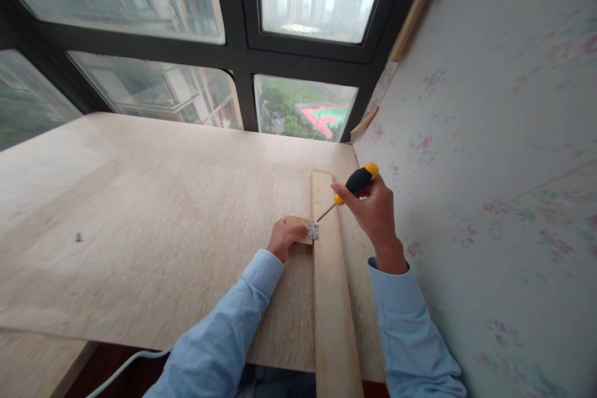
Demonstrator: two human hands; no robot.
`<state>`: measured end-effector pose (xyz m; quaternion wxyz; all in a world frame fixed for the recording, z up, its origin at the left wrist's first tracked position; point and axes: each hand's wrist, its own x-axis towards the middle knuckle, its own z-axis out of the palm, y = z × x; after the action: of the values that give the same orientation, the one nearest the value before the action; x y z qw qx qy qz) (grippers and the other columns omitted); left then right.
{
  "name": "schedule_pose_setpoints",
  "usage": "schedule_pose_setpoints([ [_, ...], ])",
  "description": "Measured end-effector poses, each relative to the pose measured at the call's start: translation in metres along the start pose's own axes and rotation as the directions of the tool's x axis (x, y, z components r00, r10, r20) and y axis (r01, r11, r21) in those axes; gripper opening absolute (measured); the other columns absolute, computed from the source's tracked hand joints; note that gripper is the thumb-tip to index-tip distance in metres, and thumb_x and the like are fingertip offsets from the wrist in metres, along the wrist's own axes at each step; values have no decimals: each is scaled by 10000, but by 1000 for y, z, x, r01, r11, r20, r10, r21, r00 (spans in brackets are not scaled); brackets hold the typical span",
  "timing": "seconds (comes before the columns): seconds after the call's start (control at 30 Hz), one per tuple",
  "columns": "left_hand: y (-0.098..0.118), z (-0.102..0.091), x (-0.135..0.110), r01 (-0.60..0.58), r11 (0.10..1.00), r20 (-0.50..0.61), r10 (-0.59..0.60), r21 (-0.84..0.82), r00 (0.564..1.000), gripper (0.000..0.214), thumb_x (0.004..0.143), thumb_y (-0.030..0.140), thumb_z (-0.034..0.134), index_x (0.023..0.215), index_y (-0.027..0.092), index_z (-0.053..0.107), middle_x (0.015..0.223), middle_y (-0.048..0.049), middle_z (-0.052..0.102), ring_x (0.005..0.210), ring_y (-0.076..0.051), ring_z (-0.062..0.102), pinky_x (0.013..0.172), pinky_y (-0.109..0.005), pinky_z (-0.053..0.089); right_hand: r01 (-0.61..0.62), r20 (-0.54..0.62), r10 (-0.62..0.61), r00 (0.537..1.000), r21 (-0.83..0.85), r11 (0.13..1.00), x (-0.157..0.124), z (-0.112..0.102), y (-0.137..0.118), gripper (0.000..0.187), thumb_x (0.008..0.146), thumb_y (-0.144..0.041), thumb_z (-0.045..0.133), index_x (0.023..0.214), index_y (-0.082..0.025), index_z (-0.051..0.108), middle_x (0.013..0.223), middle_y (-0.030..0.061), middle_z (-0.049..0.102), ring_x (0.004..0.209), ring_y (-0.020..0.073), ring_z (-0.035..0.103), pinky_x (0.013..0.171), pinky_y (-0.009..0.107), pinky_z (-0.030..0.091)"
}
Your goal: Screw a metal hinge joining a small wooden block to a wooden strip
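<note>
A long pale wooden plank [332, 298] lies on the stone sill, pointing toward the window. Against its left edge sits a small wooden block [298, 222], and a silver hinge [313, 231] spans the joint between the two. My left hand [286, 239] grips the block, its thumb beside the hinge. My right hand [377, 208] is closed around a screwdriver [358, 180] with a yellow and black handle. The screwdriver's shaft slants down to the left, its tip at the hinge's upper right corner. Whether the tip touches a screw is too small to tell.
The marble-patterned sill [163, 217] stretches left, with a small grey metal piece [78, 237] on it. Dark window frames [298, 53] stand at the back. A floral-papered wall [489, 199] rises close on the right. A white cable [135, 357] hangs past the front edge.
</note>
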<state>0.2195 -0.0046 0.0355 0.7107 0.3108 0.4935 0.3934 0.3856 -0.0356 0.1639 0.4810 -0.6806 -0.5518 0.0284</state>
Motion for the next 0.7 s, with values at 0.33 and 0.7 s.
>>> schedule_pose_setpoints([
  [0.33,-3,-1,4,-1,1000,-5,1,-16,1000,399,424,153,806,772,123,613,729,-66,709,635,-200,657,573,-311,529,-181,452,369,813,-406,896,16,-9,56,397,828,-484,647,1045,-167,549,839,93,697,634,192,665,549,262,467],
  [0.7,0,0,2,20,1000,-17,-21,-23,1000,405,420,142,814,768,126,608,724,-65,703,631,-201,654,572,-319,533,-301,493,591,639,-546,782,9,28,105,305,823,-342,691,1000,-109,604,948,156,717,599,160,676,438,208,472],
])
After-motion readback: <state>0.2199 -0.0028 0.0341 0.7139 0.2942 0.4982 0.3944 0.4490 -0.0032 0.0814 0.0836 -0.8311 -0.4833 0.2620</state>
